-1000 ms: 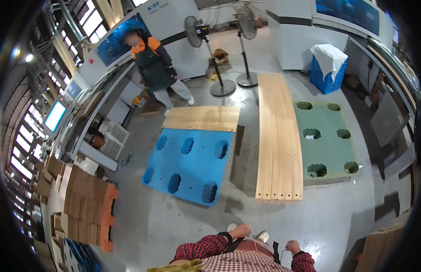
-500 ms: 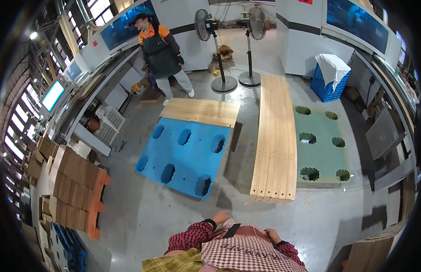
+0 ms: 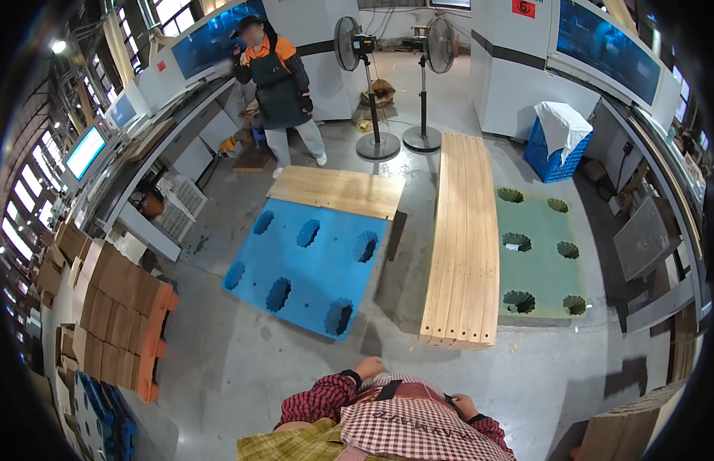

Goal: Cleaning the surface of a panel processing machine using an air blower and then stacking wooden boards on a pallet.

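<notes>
My left hand (image 3: 368,368) is in front of my body at the apron's upper edge, its fingers curled and nothing visible in it. On the other side my right hand (image 3: 464,406) rests beside the checked apron (image 3: 411,430); its fingers are partly hidden. Both hands are apart from the boards and pallets. Ahead to the left lies a blue plastic pallet (image 3: 295,265) with several oval holes, with light wooden boards (image 3: 338,190) across its far end. Ahead to the right, a long stack of wooden boards (image 3: 461,246) sits along the left side of a green pallet (image 3: 541,261).
A co-worker (image 3: 280,84) in a dark apron stands beyond the blue pallet. Two floor fans (image 3: 378,146) and a blue crate (image 3: 557,150) with white cloth stand at the back. Stacked brown panels (image 3: 119,323) on an orange pallet (image 3: 159,346) are at left. Machines line both sides.
The co-worker has straightened, turned more my way and raised one arm toward the head. My view has shifted slightly; my hands stay almost in place.
</notes>
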Demonstrator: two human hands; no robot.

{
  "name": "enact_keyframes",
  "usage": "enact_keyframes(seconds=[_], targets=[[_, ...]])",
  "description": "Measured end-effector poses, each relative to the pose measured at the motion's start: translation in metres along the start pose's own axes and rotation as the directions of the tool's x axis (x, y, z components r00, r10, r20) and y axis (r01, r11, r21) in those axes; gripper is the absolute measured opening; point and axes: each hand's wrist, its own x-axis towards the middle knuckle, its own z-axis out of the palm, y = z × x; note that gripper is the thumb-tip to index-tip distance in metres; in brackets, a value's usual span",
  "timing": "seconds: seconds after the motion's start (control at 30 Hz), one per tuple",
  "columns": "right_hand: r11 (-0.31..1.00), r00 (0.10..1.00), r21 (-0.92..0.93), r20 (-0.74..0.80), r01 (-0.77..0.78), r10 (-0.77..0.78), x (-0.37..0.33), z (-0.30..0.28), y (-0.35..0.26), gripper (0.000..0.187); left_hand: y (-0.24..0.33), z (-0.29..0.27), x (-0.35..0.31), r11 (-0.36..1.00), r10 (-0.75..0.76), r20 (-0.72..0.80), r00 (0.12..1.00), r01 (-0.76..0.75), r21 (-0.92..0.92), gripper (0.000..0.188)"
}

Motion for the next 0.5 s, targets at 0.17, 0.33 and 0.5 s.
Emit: enact_keyframes(seconds=[0.17, 0.33, 0.5], targets=[[0.999, 0.997, 0.04, 0.081, 0.004, -0.007, 0.003, 0.018, 0.008, 0.028, -0.004, -0.003, -0.002, 1.0, -0.006, 0.044, 0.999, 0.005, 0.019, 0.038], [0.993, 0.995, -0.063, -0.004, 0.104, -0.104, 0.009, 0.019, 0.019, 0.026, 0.019, -0.003, -0.018, 0.969, 0.186, 0.052, 0.981, -0.192, 0.158, 0.038], [0.998, 0.997, 0.014, 0.044, 0.059, -0.06, 0.007, 0.007, -0.012, 0.028, 0.006, -0.012, -0.025, 0.96, 0.229, 0.065, 0.971, -0.237, 0.151, 0.039]])
